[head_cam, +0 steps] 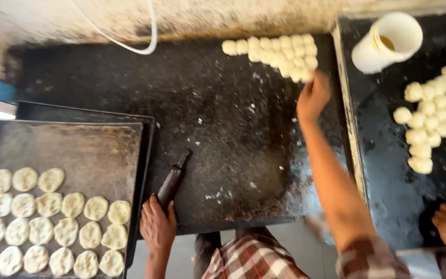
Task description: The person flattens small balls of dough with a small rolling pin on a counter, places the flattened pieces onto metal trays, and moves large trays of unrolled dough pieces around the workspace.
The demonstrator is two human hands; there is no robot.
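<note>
Twenty-odd flattened discs point(52, 222) fill half the tray point(104, 150); many dough balls point(280, 51) remain. Right hand point(313, 95) fingers close on one ball, left hand point(157, 227) fingers clamp the rolling pin point(174, 178).

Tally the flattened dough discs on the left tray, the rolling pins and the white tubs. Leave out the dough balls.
flattened dough discs: 21
rolling pin: 1
white tub: 1
Total: 23
</note>
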